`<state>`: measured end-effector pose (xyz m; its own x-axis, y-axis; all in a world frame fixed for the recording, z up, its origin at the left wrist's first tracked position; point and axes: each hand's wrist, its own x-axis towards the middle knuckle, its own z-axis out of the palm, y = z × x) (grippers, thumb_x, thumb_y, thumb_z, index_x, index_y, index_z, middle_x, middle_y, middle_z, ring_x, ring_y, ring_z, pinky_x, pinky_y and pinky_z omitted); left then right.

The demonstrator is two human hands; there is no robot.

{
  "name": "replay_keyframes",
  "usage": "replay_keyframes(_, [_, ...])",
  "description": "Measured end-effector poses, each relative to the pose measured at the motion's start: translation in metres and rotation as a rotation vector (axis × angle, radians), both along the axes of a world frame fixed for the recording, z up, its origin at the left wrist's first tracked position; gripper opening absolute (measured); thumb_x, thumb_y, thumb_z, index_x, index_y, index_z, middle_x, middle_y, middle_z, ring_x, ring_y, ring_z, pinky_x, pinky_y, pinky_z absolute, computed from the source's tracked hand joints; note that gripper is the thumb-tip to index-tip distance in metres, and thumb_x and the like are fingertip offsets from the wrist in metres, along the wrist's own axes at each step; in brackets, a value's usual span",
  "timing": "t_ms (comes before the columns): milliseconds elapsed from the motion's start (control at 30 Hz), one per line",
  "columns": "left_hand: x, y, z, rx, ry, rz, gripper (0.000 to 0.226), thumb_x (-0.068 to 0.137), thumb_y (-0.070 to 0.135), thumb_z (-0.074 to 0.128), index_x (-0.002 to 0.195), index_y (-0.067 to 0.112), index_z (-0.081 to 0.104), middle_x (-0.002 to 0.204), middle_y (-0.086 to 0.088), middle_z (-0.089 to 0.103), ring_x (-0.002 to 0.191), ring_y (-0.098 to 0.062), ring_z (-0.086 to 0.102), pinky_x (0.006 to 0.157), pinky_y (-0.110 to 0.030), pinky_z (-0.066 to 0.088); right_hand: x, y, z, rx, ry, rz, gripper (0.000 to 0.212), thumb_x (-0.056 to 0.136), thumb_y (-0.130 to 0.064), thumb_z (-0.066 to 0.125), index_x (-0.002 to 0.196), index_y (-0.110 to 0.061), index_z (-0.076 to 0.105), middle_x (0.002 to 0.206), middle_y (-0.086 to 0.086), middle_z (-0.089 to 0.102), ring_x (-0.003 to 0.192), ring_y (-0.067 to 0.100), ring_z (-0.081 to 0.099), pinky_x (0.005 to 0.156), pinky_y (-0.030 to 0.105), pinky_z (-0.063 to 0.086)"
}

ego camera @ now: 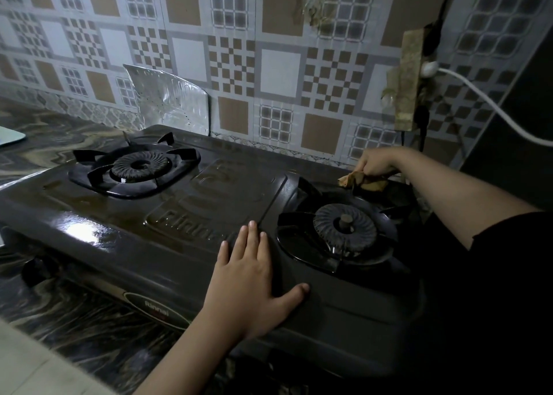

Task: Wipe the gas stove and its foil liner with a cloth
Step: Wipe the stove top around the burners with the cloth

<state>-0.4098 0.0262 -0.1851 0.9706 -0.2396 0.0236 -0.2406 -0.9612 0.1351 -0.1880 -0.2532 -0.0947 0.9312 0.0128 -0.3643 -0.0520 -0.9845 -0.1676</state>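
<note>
A dark two-burner gas stove (167,215) stands on a marbled counter. My left hand (254,278) lies flat on its front middle, fingers straight, thumb out to the right. My right hand (378,162) grips a crumpled tan cloth (363,182) at the stove's far right corner, behind the right burner (344,230). The left burner (139,164) sits with its pan support in place. A silver foil liner (170,98) leans upright against the tiled wall behind the left burner.
A power strip (410,77) hangs on the wall at the right, with a white plug and cable (478,95) running off right. The marbled counter (74,319) stretches left and in front. A pale board edge (9,135) shows at far left.
</note>
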Motion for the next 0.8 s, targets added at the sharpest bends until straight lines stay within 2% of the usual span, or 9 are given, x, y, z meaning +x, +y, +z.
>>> replay_keyframes(133, [0.0,0.0,-0.002,-0.006,0.008,0.002,0.121,0.057,0.085,-0.002,0.153,0.011,-0.006,0.159,-0.008,-0.02,0.146,-0.019,-0.02,0.119,-0.041,-0.006,-0.002,-0.003,-0.001,-0.038,0.033,-0.042,0.02,0.084,-0.013,0.056,0.092,-0.006,0.073,0.103,0.013,0.065,0.081,0.026,0.058,0.072,0.037,0.048])
replay_keyframes(233, [0.0,-0.001,-0.002,-0.014,0.005,0.002,0.122,0.057,0.085,-0.001,0.153,0.011,-0.005,0.16,-0.009,-0.018,0.147,-0.02,-0.018,0.118,-0.041,-0.005,-0.01,-0.004,0.002,-0.061,0.064,-0.085,0.005,0.075,-0.007,0.056,0.07,-0.005,0.056,0.077,0.014,0.051,0.058,0.022,0.044,0.052,0.03,0.035])
replay_keyframes(300, [0.0,0.0,-0.001,-0.015,0.005,-0.001,0.122,0.057,0.085,-0.001,0.153,0.01,-0.004,0.16,-0.01,-0.017,0.147,-0.02,-0.017,0.118,-0.041,-0.005,-0.016,-0.013,0.002,-0.079,0.061,-0.144,0.01,0.071,-0.003,0.055,0.069,-0.005,0.045,0.066,0.012,0.041,0.046,0.018,0.032,0.047,0.024,0.025])
replay_keyframes(433, [0.0,-0.001,0.0,-0.018,0.004,-0.001,0.124,0.057,0.085,-0.001,0.154,0.009,0.0,0.16,-0.011,-0.013,0.148,-0.021,-0.013,0.118,-0.043,-0.002,-0.036,-0.036,0.003,-0.09,0.132,-0.237,0.011,0.068,-0.007,0.05,0.072,-0.005,0.04,0.057,0.009,0.034,0.042,0.014,0.026,0.046,0.02,0.023])
replay_keyframes(533, [0.0,-0.002,0.001,-0.006,0.011,0.004,0.12,0.065,0.088,0.009,0.154,0.008,0.001,0.161,-0.012,-0.012,0.148,-0.022,-0.012,0.119,-0.043,-0.001,-0.05,-0.039,0.011,-0.107,0.129,-0.289,0.008,0.071,-0.004,0.047,0.077,-0.001,0.043,0.066,0.016,0.04,0.047,0.018,0.036,0.048,0.022,0.031])
replay_keyframes(600, [0.0,-0.002,0.001,-0.003,0.016,0.001,0.117,0.069,0.088,0.014,0.154,0.008,0.001,0.161,-0.011,-0.012,0.148,-0.022,-0.012,0.119,-0.043,-0.002,-0.053,-0.041,0.016,-0.12,0.126,-0.348,0.022,0.087,-0.005,0.044,0.105,0.006,0.045,0.089,0.023,0.047,0.058,0.023,0.041,0.053,0.027,0.036])
replay_keyframes(667, [0.0,-0.002,0.001,-0.003,0.005,0.004,0.122,0.06,0.087,0.004,0.154,0.009,0.001,0.161,-0.011,-0.012,0.148,-0.021,-0.012,0.119,-0.042,-0.002,-0.048,-0.04,0.019,-0.047,0.045,-0.391,0.041,0.096,-0.02,0.043,0.128,0.005,0.04,0.108,0.024,0.052,0.066,0.025,0.045,0.056,0.033,0.039])
replay_keyframes(733, [0.0,-0.002,0.0,-0.011,-0.002,0.009,0.124,0.056,0.086,0.0,0.154,0.009,0.001,0.161,-0.01,-0.011,0.148,-0.02,-0.012,0.119,-0.041,-0.001,-0.043,-0.038,0.015,0.016,-0.136,-0.418,0.048,0.092,-0.027,0.052,0.128,0.002,0.041,0.1,0.022,0.057,0.068,0.028,0.052,0.053,0.033,0.044])
replay_keyframes(800, [0.0,-0.002,0.0,-0.018,-0.006,0.013,0.124,0.056,0.086,0.0,0.154,0.01,0.001,0.161,-0.009,-0.012,0.148,-0.02,-0.012,0.119,-0.041,-0.001,-0.035,-0.031,0.006,0.02,-0.149,-0.438,0.046,0.092,-0.03,0.051,0.125,0.002,0.043,0.096,0.023,0.058,0.068,0.027,0.055,0.046,0.029,0.047])
